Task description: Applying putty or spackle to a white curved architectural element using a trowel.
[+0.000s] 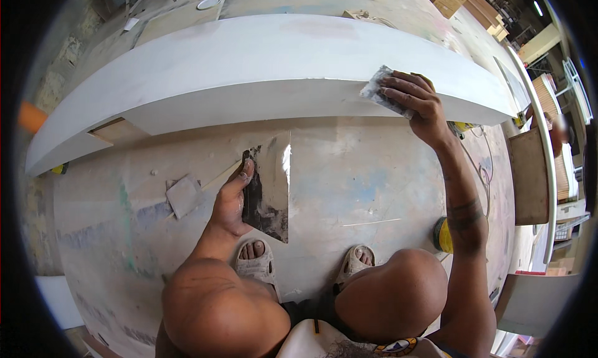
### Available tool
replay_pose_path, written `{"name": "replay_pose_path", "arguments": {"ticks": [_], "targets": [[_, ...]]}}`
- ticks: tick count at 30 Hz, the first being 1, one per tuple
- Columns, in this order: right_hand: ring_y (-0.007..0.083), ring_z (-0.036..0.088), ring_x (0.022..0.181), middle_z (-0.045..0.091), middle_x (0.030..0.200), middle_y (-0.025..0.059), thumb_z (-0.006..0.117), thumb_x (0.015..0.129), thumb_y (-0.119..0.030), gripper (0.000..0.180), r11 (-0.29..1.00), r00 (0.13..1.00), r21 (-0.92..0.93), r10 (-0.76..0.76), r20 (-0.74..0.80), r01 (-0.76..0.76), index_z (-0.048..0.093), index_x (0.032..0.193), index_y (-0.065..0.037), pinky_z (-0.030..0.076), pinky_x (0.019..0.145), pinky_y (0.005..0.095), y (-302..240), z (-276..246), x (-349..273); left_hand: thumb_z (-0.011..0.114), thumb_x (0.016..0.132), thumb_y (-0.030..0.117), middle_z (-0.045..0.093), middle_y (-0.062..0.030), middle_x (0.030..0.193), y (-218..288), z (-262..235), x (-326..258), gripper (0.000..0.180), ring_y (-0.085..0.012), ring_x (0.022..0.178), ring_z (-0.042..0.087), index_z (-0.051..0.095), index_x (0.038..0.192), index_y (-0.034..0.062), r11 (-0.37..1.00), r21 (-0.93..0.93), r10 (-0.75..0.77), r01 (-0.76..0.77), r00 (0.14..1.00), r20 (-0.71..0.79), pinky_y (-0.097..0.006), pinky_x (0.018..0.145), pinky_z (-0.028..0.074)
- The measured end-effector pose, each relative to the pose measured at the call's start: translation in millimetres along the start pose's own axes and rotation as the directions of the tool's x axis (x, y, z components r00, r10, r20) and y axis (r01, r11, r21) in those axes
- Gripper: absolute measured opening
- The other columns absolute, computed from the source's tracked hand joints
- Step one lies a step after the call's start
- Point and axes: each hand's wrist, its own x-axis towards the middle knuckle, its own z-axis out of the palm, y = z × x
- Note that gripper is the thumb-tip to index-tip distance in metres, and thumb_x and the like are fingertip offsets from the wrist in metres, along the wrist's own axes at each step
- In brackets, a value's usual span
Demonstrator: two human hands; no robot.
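A long white panel piece (pixel 268 49) stretches across in front of me, its near side face turned down toward the floor. My right hand (pixel 414 99) presses a flat grey, white-smeared spreader (pixel 379 91) against that near side, right of the middle, fingers laid over it. Lower and to the left, my left hand (pixel 233 196) grips a flat putty board (pixel 274 186) by its dark left edge, thumb on top. Pale putty smears cover part of the board. It is held apart from the panel, above the floor.
A loose square plate (pixel 184 196) lies on the stained floor at left. Yellow-black round supports (pixel 443 234) sit by my right knee and under the panel's ends. A cable (pixel 486 171) curls at right. Another person's hand (pixel 556 133) shows near boards at far right.
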Motion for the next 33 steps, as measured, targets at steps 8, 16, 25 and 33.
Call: {"name": "replay_pose_path", "arguments": {"ticks": [8, 16, 25, 33], "targets": [[0.0232, 0.056, 0.131, 0.068, 0.131, 0.0004, 0.061, 0.071, 0.016, 0.065, 0.992, 0.994, 0.067, -0.107, 0.017, 0.106, 0.072, 0.124, -0.021, 0.038, 0.113, 0.0472, -52, 37, 63, 0.054, 0.103, 0.032, 0.068, -0.0102, 0.121, 4, -1, -3, 0.042, -0.0237, 0.106, 0.069, 0.055, 0.137, 0.0078, 0.998, -0.039, -0.039, 0.040, 0.999, 0.011, -0.042, 0.092, 0.056], [0.0261, 0.060, 0.123, 0.068, 0.129, 0.0071, 0.062, 0.074, 0.006, 0.058, 0.953, 0.980, 0.233, -0.178, -0.085, 0.193, 0.069, 0.128, -0.014, 0.041, 0.108, 0.0469, -132, 34, 82, 0.055, 0.103, 0.032, 0.068, -0.0095, 0.120, -3, -24, 0, 0.039, -0.0245, 0.105, 0.069, 0.056, 0.134, 0.0089, 0.981, -0.184, 0.046, -0.060, 0.996, -0.081, -0.043, 0.092, 0.056], [0.0073, 0.056, 0.060, 0.064, 0.075, 0.0029, 0.065, 0.100, -0.035, 0.036, -0.361, 0.372, 0.756, 0.704, 0.605, -0.546, 0.066, 0.098, 0.000, 0.044, 0.050, 0.0243, -173, 71, 0, 0.054, 0.104, 0.035, 0.067, -0.0109, 0.120, -44, -17, 17, 0.043, -0.0241, 0.107, 0.068, 0.053, 0.135, 0.0064, 0.985, -0.020, -0.172, 0.171, 0.984, -0.047, -0.042, 0.092, 0.056], [0.0063, 0.052, 0.058, 0.061, 0.073, -0.0002, 0.065, 0.100, -0.040, 0.040, -0.315, 0.477, 0.707, 0.560, 0.677, -0.633, 0.067, 0.105, 0.000, 0.041, 0.049, 0.0243, -175, 82, -104, 0.050, 0.104, 0.034, 0.067, -0.0104, 0.123, -54, -2, 39, 0.044, -0.0240, 0.110, 0.066, 0.053, 0.139, 0.0062, 0.986, 0.126, -0.088, 0.111, 0.981, -0.175, -0.039, 0.099, 0.051]]}}
